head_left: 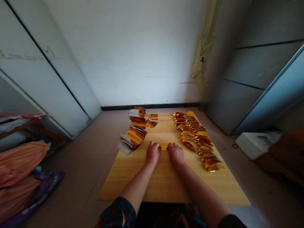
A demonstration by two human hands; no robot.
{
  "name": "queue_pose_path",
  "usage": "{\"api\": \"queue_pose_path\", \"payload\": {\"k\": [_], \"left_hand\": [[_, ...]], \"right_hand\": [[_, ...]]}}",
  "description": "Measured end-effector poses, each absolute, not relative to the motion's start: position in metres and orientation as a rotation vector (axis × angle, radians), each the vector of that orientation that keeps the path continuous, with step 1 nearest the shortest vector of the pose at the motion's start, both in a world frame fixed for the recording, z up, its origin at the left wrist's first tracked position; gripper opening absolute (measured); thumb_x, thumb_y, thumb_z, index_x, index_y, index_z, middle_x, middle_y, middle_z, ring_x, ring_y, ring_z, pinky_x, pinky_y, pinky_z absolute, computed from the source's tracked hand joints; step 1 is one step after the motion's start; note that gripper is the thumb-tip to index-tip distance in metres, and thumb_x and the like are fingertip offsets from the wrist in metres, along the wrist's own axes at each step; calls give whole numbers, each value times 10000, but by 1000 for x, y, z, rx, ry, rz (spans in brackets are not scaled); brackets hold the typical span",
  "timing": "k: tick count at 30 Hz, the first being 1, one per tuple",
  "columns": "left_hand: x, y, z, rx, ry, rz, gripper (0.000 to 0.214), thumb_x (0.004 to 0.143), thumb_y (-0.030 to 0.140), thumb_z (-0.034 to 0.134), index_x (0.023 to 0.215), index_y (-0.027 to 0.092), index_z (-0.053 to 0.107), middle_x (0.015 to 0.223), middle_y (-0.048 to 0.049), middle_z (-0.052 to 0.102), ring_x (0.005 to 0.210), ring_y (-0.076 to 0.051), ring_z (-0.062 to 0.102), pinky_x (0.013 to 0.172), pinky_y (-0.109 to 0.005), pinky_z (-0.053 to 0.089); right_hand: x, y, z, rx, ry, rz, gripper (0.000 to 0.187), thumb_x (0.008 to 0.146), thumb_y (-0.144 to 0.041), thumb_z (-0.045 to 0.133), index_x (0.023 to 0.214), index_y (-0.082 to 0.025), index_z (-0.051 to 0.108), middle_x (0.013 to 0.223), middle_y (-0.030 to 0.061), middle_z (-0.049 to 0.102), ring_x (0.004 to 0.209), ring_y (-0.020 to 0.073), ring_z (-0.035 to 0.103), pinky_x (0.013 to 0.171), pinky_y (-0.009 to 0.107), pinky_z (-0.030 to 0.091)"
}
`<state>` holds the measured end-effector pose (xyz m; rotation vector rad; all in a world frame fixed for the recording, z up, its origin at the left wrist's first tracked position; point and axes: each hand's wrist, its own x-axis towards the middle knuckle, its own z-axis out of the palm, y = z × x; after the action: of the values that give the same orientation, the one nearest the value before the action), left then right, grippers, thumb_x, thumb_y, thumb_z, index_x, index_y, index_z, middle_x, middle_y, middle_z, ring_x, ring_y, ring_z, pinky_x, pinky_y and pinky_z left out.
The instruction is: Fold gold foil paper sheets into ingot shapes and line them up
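A small strip of gold foil paper (164,147) spans the gap between my two hands, low over the middle of the wooden board (163,180). My left hand (153,152) is closed on its left end, fingers curled in. At the right end, my right hand (176,154) has its fingers bent down and closed on the paper; the thumb is hidden. Left of my hands lie stacks of curled gold foil sheets (136,136) with pale backs. To the right, folded gold foil pieces (190,128) stand in two long rows.
A white wall (142,53) rises beyond the board. Grey cabinets (251,69) stand at the right, with a white box (250,145) on the floor. Orange and purple bags (21,171) lie at the left beside a low wooden shelf (26,126).
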<state>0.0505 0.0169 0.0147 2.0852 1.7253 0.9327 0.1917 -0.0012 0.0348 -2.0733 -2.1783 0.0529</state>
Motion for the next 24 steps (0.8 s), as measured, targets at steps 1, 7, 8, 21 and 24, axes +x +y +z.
{"api": "queue_pose_path", "payload": {"k": [1,7,8,21,24], "left_hand": [[50,17,14,2104,1709,912,218,764,29,482,700,175,632,871,-38,538,822,-124,526,775,-230,439],[44,18,13,2263,1721,740,280,769,35,463,791,186,697,887,-56,570,889,-153,524,802,-254,429],[43,19,14,2282,1718,707,277,777,47,467,810,189,703,874,-57,576,877,-155,528,795,-257,428],[41,23,28,2205,1738,488,190,807,182,530,855,228,708,902,-25,669,861,-148,609,771,-235,426],[41,23,31,2178,1789,484,160,812,240,553,845,230,709,911,-28,684,858,-155,618,761,-238,426]], "right_hand": [[192,-2,35,-2060,-2183,55,146,925,-258,442,973,-206,570,952,69,619,875,165,573,700,257,353],[199,-6,37,-1998,-2187,149,177,918,-212,438,950,-211,612,975,61,608,924,170,543,738,253,348],[200,-6,37,-1992,-2173,167,186,915,-199,435,944,-212,619,972,57,607,925,168,540,743,251,348],[190,5,40,-1991,-2170,171,188,858,-183,457,874,-189,645,954,67,624,880,158,571,705,244,376],[185,3,45,-2067,-2088,203,186,850,-302,499,855,-187,646,944,72,623,887,170,578,714,255,385]]}}
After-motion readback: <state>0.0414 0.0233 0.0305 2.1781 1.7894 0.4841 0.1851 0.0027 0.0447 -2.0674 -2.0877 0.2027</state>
